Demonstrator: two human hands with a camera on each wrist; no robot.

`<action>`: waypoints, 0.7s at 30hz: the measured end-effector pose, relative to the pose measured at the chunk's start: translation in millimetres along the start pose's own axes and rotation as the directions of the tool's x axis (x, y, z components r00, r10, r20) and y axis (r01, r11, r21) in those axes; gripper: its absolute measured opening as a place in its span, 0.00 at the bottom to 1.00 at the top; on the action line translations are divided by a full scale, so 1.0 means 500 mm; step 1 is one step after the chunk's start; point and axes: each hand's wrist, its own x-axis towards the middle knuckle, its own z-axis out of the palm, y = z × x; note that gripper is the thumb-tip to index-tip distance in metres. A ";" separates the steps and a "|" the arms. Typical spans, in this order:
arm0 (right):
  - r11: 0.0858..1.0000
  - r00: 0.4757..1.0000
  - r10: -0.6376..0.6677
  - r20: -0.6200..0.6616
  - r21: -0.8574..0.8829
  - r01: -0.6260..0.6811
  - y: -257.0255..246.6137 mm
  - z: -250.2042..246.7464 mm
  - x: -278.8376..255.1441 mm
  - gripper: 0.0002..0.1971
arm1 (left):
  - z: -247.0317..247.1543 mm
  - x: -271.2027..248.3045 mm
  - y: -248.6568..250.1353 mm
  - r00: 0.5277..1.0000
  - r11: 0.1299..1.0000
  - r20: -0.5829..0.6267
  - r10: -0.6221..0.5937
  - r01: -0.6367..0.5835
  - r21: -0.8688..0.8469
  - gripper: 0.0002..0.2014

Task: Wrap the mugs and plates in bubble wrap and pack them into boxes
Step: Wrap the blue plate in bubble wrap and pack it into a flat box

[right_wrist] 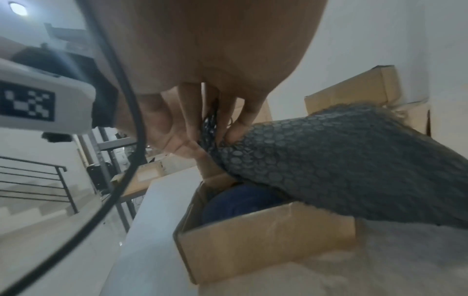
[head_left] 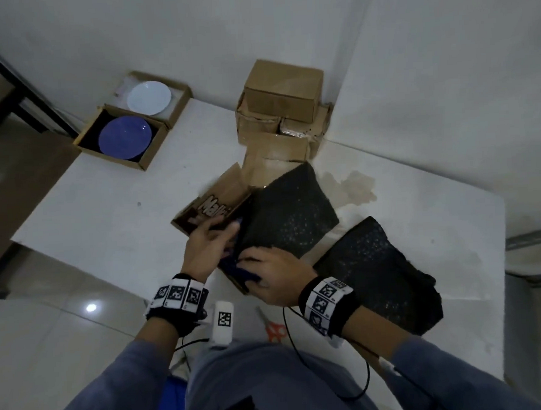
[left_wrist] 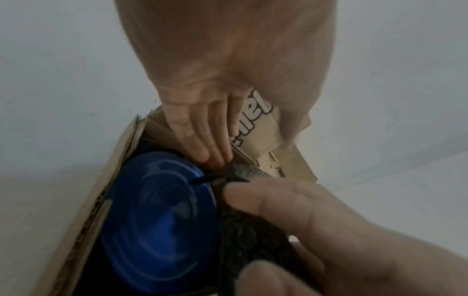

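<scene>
Step in hand, as judged: a blue plate (left_wrist: 157, 220) is being covered with black bubble wrap (head_left: 282, 213) inside an open cardboard box (right_wrist: 266, 240) near the front edge of the table, at about 6 o'clock of the tabletop.

The wrap's near edge is pinched by the right hand (head_left: 275, 276), fingers curled round the sheet, as confirmed in the right wrist view. The left hand (head_left: 207, 246) is placed at the box's 9 o'clock side; its fingers are extended against the printed flap and the wrap edge, and no curled grip is seen. The rest of the sheet is draped out of the box toward 1 o'clock.

Next move, judged: the sheet needs to be drawn over the plate face and tucked down between rim and box wall. Care is called for, since the wall gap looks tight and the plate is still mostly bare.

A second bubble wrap sheet (head_left: 384, 274) is laid at 4 o'clock of the box. Red-handled scissors (head_left: 275, 329) are seen at 6 o'clock, by the table edge.

Surface: a white table (head_left: 104, 199), stained near 1 o'clock. At 11 o'clock, two open boxes hold a purple plate (head_left: 124, 137) and a white plate (head_left: 149, 97). At 12 o'clock, closed cartons (head_left: 283, 93) are stacked in the wall corner. White walls; tiled floor at left; a stair railing is shown in the right wrist view.
</scene>
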 end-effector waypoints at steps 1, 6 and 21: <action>1.000 1.000 -0.019 0.021 0.015 0.019 -0.006 0.004 -0.001 0.19 | -0.008 0.003 -0.014 0.999 0.995 -0.029 0.039 -0.036 0.098 0.25; 0.996 0.997 -0.078 0.007 0.052 0.077 -0.015 0.009 -0.010 0.18 | -0.022 -0.021 -0.057 0.989 0.915 0.063 0.136 -0.150 0.374 0.34; 0.894 0.871 0.441 -0.217 0.027 -0.447 0.062 0.036 0.002 0.17 | -0.044 -0.066 -0.105 0.912 0.841 -0.129 0.388 -0.293 0.455 0.26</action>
